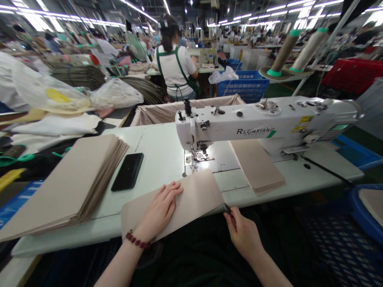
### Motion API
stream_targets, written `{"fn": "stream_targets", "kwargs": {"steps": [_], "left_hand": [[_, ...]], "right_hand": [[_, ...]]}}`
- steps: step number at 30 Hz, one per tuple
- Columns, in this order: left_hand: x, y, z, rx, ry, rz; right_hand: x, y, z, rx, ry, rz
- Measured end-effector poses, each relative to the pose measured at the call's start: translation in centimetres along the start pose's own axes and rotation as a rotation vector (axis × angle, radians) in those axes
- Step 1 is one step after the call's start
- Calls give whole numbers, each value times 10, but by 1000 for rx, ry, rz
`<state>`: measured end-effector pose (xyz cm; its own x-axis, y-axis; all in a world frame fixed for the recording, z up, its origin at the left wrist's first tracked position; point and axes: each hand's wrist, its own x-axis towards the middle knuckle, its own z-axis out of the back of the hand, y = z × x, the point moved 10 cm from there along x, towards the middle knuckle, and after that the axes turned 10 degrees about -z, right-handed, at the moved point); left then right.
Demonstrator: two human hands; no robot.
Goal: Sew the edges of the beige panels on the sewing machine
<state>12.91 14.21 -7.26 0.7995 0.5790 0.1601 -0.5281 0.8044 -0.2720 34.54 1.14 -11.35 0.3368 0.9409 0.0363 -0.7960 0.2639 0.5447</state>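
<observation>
My left hand point(163, 205) lies flat, fingers stretched out, on a beige panel point(203, 189) at the table's front edge. The panel slants, and its upper edge is just in front of the sewing machine's needle area point(200, 156). My right hand point(243, 229) is closed around a small dark hand tool point(227, 208), mostly hidden by the fingers. The tool's tip is at the panel's right corner; I cannot tell whether it touches. A white sewing machine point(227, 123) stands behind both hands.
A thick stack of beige panels point(72, 175) lies at left, beside a black phone point(127, 172). A smaller stack point(259, 167) lies under the machine arm. Thread cones point(283, 54) stand behind right. Ahead, a person point(176, 63) sits near a blue crate point(243, 85).
</observation>
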Motion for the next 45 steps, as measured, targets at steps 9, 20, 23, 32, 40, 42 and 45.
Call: {"fn": "stream_targets", "kwargs": {"steps": [9,20,23,32,40,42,45], "left_hand": [[0,2,-2,-15,-6,6],[-11,37,11,-13,16,266],[-9,37,15,-92,14,320],[-65,36,62,-358,39,471],[-134,200,228,-71,-216,861],[-134,230,235,-20,-179,887],[-133,256,231,47,-157,907]], "right_hand": [[5,2,-4,-56,-37,5],[17,4,23,38,-72,26],[24,33,7,-114,16,164],[9,12,14,-131,-98,314],[54,21,52,-84,-154,206],[75,45,46,-183,-144,219],[104,70,32,-334,-151,173]]}}
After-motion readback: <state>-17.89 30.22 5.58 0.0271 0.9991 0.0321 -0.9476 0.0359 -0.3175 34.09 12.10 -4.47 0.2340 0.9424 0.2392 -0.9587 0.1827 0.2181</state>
